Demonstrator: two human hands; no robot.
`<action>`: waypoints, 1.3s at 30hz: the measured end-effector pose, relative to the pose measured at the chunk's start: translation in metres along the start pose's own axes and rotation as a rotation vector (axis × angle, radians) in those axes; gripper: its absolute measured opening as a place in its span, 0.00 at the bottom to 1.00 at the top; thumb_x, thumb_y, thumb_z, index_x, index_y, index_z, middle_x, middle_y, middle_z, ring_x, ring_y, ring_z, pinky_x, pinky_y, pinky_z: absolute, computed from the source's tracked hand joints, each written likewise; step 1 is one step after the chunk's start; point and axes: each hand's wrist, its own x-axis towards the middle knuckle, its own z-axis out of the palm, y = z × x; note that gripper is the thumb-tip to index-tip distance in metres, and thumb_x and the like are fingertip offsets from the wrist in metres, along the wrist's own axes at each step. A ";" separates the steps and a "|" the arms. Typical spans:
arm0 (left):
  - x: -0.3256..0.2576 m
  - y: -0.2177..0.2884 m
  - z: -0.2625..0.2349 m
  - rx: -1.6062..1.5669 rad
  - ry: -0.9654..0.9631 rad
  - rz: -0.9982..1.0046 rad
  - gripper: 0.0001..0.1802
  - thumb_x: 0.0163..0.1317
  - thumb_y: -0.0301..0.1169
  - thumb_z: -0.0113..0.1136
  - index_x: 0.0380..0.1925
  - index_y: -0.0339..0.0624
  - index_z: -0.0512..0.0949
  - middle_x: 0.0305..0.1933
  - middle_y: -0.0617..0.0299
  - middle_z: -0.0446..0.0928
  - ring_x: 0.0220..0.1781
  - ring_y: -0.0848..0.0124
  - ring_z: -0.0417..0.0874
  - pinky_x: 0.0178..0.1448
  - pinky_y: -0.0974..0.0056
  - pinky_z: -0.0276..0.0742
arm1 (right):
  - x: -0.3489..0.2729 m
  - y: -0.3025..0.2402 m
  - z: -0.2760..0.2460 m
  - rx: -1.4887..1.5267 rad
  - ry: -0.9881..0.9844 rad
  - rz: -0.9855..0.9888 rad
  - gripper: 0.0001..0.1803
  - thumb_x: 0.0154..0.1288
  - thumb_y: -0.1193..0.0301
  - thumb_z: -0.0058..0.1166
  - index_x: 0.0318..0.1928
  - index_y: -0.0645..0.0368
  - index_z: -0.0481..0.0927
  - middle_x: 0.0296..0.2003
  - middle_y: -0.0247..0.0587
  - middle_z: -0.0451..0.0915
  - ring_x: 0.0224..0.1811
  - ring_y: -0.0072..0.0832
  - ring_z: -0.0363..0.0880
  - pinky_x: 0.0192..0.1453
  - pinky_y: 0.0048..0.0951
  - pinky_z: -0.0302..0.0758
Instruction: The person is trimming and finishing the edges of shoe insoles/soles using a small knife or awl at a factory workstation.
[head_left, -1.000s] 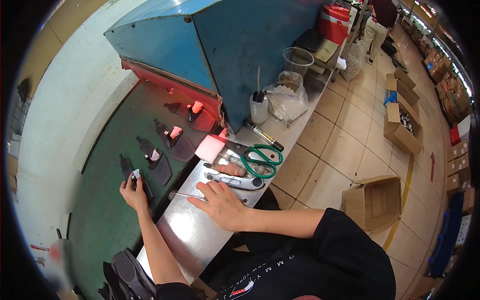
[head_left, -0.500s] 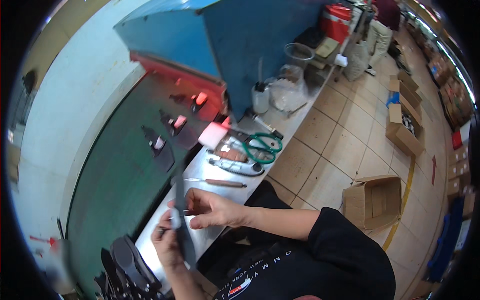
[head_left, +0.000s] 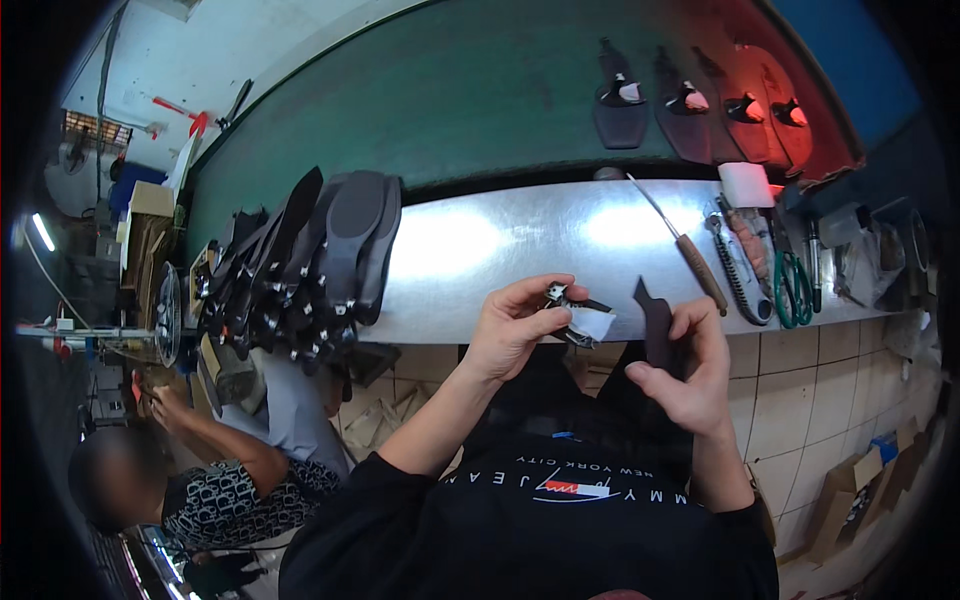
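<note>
Nearest us, our right hand (head_left: pixel 683 372) pinches a dark insole piece (head_left: pixel 657 328) upright, long axis vertical. Just left of that piece, our left hand (head_left: pixel 517 327) has its grip closed on a small black-and-white part (head_left: pixel 577 313). Beyond the piece lies the metal worktop (head_left: pixel 500 250).

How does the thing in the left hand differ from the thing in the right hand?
The left hand pinches a small piece that is black with a white part and bits of metal; the right hand holds a plain dark flat piece without white. The small piece lies sideways, while the dark flat piece stands upright and is longer. Both are held over the edge of the shiny metal bench.
</note>
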 end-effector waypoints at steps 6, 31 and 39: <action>-0.007 -0.003 -0.011 0.086 0.005 0.042 0.18 0.57 0.17 0.62 0.49 0.36 0.77 0.54 0.46 0.78 0.53 0.63 0.82 0.53 0.62 0.84 | -0.001 -0.004 0.019 -0.132 -0.033 -0.087 0.19 0.50 0.78 0.68 0.39 0.60 0.71 0.35 0.39 0.77 0.35 0.23 0.75 0.42 0.22 0.72; -0.007 0.004 -0.004 0.087 -0.071 0.040 0.18 0.49 0.17 0.66 0.43 0.35 0.81 0.51 0.45 0.79 0.55 0.60 0.80 0.60 0.59 0.77 | -0.005 -0.005 0.020 -0.194 -0.083 -0.160 0.26 0.50 0.81 0.62 0.53 0.66 0.79 0.42 0.49 0.82 0.42 0.35 0.81 0.49 0.29 0.74; -0.008 0.007 -0.004 0.208 -0.104 0.076 0.19 0.52 0.16 0.65 0.47 0.34 0.82 0.53 0.49 0.79 0.52 0.65 0.82 0.53 0.65 0.81 | -0.003 -0.009 0.020 -0.219 -0.085 -0.159 0.26 0.50 0.82 0.61 0.53 0.65 0.79 0.38 0.48 0.81 0.38 0.34 0.81 0.44 0.27 0.75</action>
